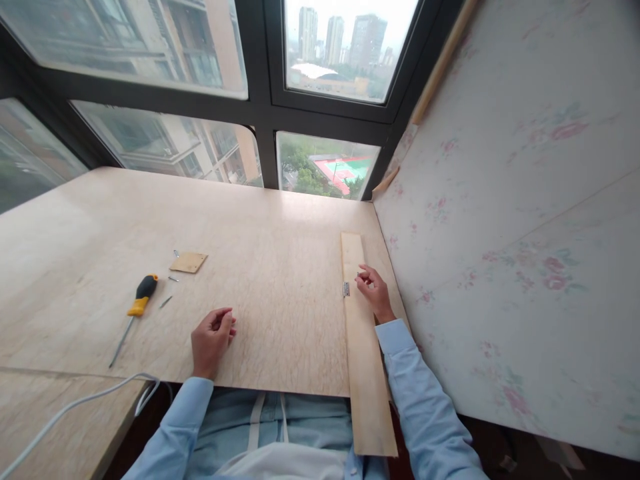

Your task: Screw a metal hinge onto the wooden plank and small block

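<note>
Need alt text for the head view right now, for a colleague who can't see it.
A person's right hand rests on a long wooden strip beside a small metal hinge at the strip's left edge, on a plywood table by a window. The left hand lies loosely curled on the table; further left lie a yellow-handled screwdriver, loose screws and a small wooden square.

We cannot tell what the right hand [374, 291] pinches; it is too small. Its palm is turned away from us. The left hand's [212, 337] curled fingers hide whether it holds anything. The bits by the small board [189, 262] are too small to name. The cable [75, 403] runs off the bottom-left edge, and the plank's [367, 373] near end overhangs the surface [275, 267].
</note>
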### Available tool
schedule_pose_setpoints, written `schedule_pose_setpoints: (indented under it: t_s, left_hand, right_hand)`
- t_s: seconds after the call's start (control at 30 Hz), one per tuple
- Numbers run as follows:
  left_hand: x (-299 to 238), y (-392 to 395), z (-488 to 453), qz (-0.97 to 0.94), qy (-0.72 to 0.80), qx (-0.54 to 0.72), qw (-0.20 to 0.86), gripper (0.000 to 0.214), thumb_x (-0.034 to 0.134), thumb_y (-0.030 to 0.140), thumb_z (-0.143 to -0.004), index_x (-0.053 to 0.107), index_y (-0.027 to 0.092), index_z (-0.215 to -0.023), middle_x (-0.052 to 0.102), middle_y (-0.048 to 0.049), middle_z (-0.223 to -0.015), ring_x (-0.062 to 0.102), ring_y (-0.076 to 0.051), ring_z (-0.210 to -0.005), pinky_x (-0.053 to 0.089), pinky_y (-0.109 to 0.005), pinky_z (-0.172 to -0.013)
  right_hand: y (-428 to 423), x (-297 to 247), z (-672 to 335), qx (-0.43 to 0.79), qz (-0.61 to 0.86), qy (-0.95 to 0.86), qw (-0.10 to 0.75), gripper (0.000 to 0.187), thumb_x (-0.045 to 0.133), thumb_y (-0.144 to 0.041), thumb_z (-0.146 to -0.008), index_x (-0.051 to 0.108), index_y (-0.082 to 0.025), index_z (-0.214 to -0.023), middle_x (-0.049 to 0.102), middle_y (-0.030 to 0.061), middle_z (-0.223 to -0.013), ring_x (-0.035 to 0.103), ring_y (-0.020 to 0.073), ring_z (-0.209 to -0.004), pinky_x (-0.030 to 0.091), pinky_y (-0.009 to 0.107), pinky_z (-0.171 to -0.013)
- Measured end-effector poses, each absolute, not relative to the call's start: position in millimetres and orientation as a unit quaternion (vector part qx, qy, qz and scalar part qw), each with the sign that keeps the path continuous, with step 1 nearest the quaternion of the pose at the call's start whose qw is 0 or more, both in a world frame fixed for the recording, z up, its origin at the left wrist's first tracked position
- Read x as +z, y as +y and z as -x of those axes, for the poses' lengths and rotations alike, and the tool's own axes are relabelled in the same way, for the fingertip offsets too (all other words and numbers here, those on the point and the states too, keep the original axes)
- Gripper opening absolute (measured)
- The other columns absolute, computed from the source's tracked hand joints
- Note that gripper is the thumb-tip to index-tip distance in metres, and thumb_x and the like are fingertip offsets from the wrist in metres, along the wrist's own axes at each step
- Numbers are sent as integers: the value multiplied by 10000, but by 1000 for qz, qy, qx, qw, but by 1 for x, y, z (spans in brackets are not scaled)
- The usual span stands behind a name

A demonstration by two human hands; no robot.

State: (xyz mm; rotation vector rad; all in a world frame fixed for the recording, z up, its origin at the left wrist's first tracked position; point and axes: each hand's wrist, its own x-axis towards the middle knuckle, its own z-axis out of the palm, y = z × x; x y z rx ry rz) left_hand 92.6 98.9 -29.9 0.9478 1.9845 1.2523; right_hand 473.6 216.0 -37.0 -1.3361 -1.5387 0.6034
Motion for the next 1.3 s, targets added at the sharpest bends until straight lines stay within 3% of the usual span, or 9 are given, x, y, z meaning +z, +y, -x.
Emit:
schedule_pose_setpoints:
  t_s: [0.17,0.33,0.53,1.3]
  left_hand:
    - [-31,100,-93,-355,756,466,293,425,612,449,-714,676,133,-991,677,-52,-746,629,-138,-547,507,-205,-439]
    - [-32,102,-94,-350,765,460,286,420,605,446,-716,674,138,-993,678,-48,-744,623,-137,-533,498,-203,-422]
    - [-36,104,-94,-352,776,448,271,410,607,431,-721,680,143,-1004,684,-49,-756,622,-133,-526,503,-203,-436]
    - [-30,104,-100,-355,779,448,259,417,605,431,-720,682,131,-999,685,-59,-753,608,-129,-518,491,-202,-436]
  right_hand:
    - [220,-36,-479,217,520,-680,469,202,618,-356,-846,697,-209,-959,723,56,-917,650,197,-841,500,360,-814]
    - [221,-40,-481,206,501,-707,455,155,631,-353,-853,711,-226,-892,736,59,-907,667,218,-865,501,382,-824]
    - [223,-45,-483,203,485,-730,438,138,631,-323,-865,717,-222,-905,740,59,-902,673,211,-824,516,366,-762]
    - [222,-42,-479,192,458,-762,416,147,588,-315,-895,712,-237,-913,736,64,-909,664,219,-843,523,381,-785]
